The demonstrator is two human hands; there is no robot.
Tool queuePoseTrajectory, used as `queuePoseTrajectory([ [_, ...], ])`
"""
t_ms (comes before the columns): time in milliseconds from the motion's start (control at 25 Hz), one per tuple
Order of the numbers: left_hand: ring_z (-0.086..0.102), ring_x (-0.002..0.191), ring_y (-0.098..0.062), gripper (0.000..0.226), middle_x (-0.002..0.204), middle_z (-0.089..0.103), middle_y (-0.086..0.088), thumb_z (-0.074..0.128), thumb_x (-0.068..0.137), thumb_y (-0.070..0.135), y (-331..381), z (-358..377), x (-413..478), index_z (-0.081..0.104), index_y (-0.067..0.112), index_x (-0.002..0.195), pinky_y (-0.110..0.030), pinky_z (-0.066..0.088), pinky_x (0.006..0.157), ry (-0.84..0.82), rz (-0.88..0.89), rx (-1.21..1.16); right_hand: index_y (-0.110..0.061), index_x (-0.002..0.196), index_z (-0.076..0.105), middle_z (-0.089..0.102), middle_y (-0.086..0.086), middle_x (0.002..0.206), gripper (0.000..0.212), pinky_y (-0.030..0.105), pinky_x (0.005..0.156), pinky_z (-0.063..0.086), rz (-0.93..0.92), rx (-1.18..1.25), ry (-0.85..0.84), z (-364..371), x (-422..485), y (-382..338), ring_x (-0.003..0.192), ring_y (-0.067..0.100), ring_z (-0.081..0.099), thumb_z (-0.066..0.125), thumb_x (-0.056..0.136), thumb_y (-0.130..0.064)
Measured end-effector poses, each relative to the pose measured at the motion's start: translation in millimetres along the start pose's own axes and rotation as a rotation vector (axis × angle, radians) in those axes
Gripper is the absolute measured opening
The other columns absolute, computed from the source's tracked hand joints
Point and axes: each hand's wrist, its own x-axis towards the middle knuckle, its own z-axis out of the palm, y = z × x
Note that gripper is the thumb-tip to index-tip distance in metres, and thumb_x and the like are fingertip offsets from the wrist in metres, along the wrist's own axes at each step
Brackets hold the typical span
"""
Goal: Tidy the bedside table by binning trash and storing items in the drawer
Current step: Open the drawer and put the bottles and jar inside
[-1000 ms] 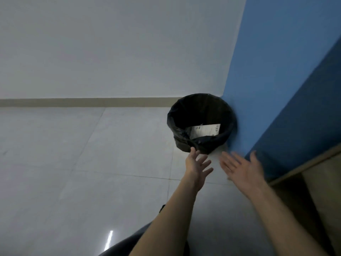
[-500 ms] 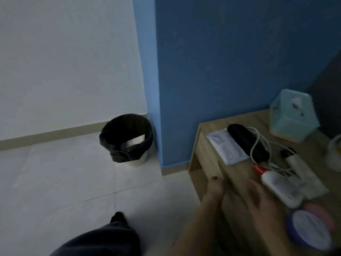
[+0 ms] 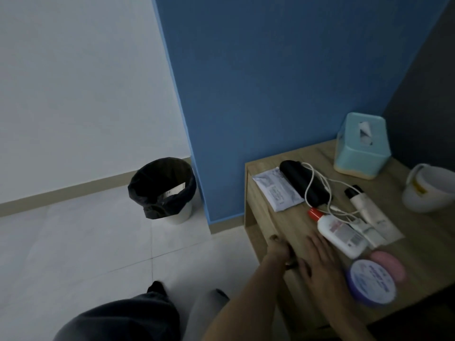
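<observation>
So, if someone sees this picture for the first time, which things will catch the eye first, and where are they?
The cluttered bedside table at the right draws the eye first: a white bottle with a red cap, a cable over a black case, and a blue tissue box at the back. At its front edge, the left hand curls on the drawer front beside the right hand, lying flat. A black-lined bin stands on the floor at the left.

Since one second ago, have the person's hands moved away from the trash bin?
Yes. Both hands left the trash bin; now the left hand and right hand are at the bedside table edge.
</observation>
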Motion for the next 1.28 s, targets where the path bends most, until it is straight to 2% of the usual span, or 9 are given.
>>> queuePoseTrajectory([
  [120,0.054,0.110,-0.027,0.041,0.138,0.047,-0.014,0.036,0.098,0.019,8.5,3.5,4.9,0.031,0.016,0.138,-0.039,0.052,0.081,0.074,0.003,0.018,0.001,0.113,0.063,0.067,0.021,0.113,0.059,0.049,0.084,0.049,-0.004,0.026,0.019,-0.9,1.9,0.3,0.103,0.036,0.064,0.037,0.074,-0.035],
  [200,0.058,0.111,-0.031,0.040,0.134,0.052,-0.016,0.043,0.095,0.016,7.0,3.0,9.7,0.039,0.013,0.135,-0.040,0.054,0.086,0.109,0.034,0.088,0.000,0.116,0.061,0.065,0.020,0.117,0.059,0.049,0.087,0.048,0.007,0.053,0.027,2.5,1.3,1.2,0.108,0.035,0.062,0.038,0.075,-0.036],
  [320,0.059,0.101,-0.033,0.033,0.126,0.058,-0.020,0.044,0.094,0.014,8.0,-1.7,6.8,0.049,0.003,0.125,-0.041,0.053,0.088,0.144,0.056,0.160,-0.004,0.124,0.056,0.061,0.017,0.126,0.062,0.048,0.096,0.043,-0.022,0.042,0.054,5.0,-3.6,3.5,0.117,0.032,0.056,0.036,0.078,-0.039],
  [440,0.058,0.098,-0.031,0.032,0.123,0.058,-0.020,0.051,0.092,0.012,10.7,-19.1,-5.2,0.051,-0.001,0.122,-0.036,0.053,0.079,0.157,0.085,0.210,-0.006,0.129,0.051,0.055,0.015,0.133,0.061,0.050,0.098,0.044,-0.040,0.059,0.092,4.3,-2.1,4.0,0.123,0.030,0.051,0.036,0.081,-0.041],
  [600,0.060,0.096,-0.023,0.024,0.119,0.058,-0.013,0.055,0.091,0.016,0.7,-68.6,-28.4,0.052,0.010,0.114,-0.025,0.053,0.062,0.125,0.082,0.208,-0.013,0.137,0.040,0.042,0.011,0.145,0.055,0.046,0.105,0.038,-0.037,0.060,0.058,1.0,-5.5,1.5,0.134,0.024,0.038,0.051,0.087,-0.034],
  [680,0.060,0.096,-0.023,0.013,0.115,0.058,-0.012,0.053,0.092,0.015,-4.1,-92.0,-36.5,0.053,0.015,0.105,-0.027,0.054,0.068,0.120,0.098,0.199,-0.013,0.138,0.039,0.041,0.011,0.146,0.057,0.044,0.106,0.036,-0.043,0.056,0.047,1.6,-4.5,3.9,0.135,0.024,0.036,0.052,0.087,-0.034],
  [800,0.059,0.104,-0.027,0.025,0.112,0.057,-0.010,0.052,0.093,0.014,-11.2,-124.5,-46.2,0.051,0.010,0.117,-0.033,0.055,0.083,0.129,0.117,0.208,-0.013,0.138,0.039,0.040,0.010,0.147,0.056,0.044,0.106,0.036,-0.059,0.019,0.045,5.1,-2.4,6.2,0.136,0.024,0.034,0.050,0.087,-0.034],
  [1120,0.062,0.102,-0.027,0.039,0.117,0.059,-0.014,0.057,0.089,0.017,-17.7,-181.3,-58.2,0.049,0.004,0.125,-0.031,0.057,0.073,0.272,0.085,0.377,-0.005,0.129,0.051,0.053,0.018,0.135,0.054,0.049,0.098,0.044,-0.050,0.035,0.089,7.9,-2.9,8.5,0.126,0.032,0.047,0.066,0.079,-0.023],
  [1280,0.063,0.102,-0.029,0.042,0.117,0.061,-0.016,0.058,0.088,0.014,-18.5,-188.9,-63.3,0.050,0.003,0.127,-0.037,0.057,0.084,0.318,0.086,0.390,-0.003,0.127,0.052,0.054,0.019,0.132,0.054,0.052,0.094,0.046,-0.066,0.026,0.120,4.7,-6.3,6.1,0.124,0.034,0.049,0.068,0.078,-0.019],
])
